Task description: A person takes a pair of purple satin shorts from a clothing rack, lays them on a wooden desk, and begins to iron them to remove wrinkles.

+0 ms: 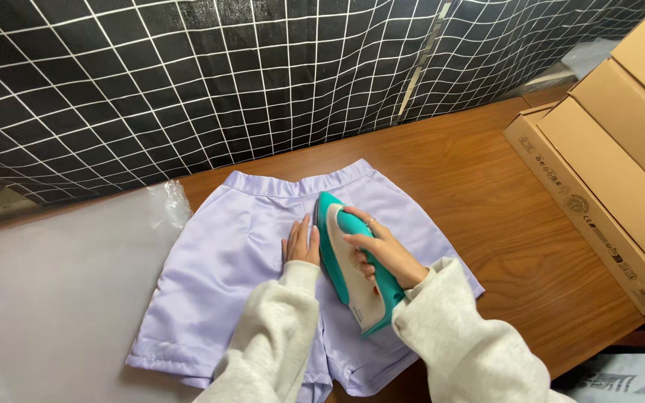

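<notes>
Head view: right hand (382, 250) clenched around the handle of a teal-and-white plastic steam iron (349, 280), pressed on lilac satin shorts (222, 276) spread mid-table on the brown wooden table (502, 216). Left hand (301, 242) released, flat on the shorts, just beside the iron. Clear plastic bag (61, 291) at the left edge; cardboard boxes (621, 164) at the right edge.

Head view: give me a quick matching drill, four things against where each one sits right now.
Things:
1. iron
2. left hand
3. cardboard boxes
4. clear plastic bag

Places:
A. flat on the shorts, just left of the iron
B. far right of the table
C. gripped by the right hand, on the shorts
D. left of the shorts

Pairs: 1-C, 2-A, 3-B, 4-D
</notes>
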